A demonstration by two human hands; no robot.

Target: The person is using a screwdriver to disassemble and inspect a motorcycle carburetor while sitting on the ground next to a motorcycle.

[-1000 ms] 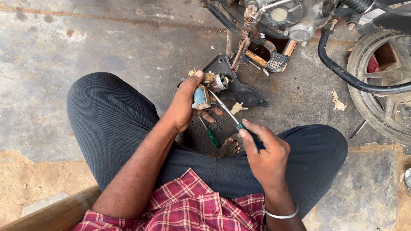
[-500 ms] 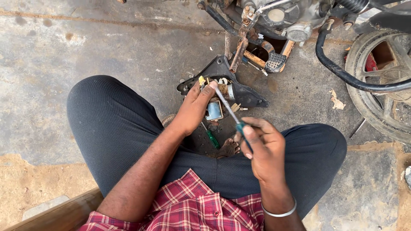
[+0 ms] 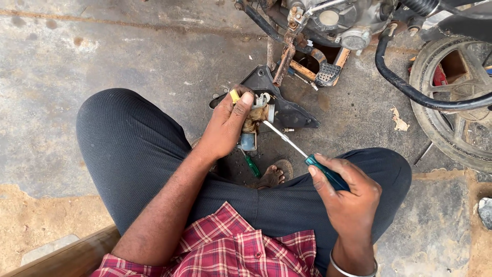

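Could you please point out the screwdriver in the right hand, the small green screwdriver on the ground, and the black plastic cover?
screwdriver (image 3: 328, 174), head view, on its teal handle.
green screwdriver (image 3: 252, 166), head view, on its handle.
black plastic cover (image 3: 292, 113), head view, on its flat face.

Roadside or open-air motorcycle repair spot. Stained, cracked concrete floor (image 3: 102, 61) as the work surface, bare sandy ground (image 3: 31, 225) alongside. Motorcycle engine (image 3: 333, 20) and spoked rear wheel (image 3: 451, 102) close by, a loose black cover panel (image 3: 292, 110) and a green-handled screwdriver (image 3: 251, 166) lying on the concrete.
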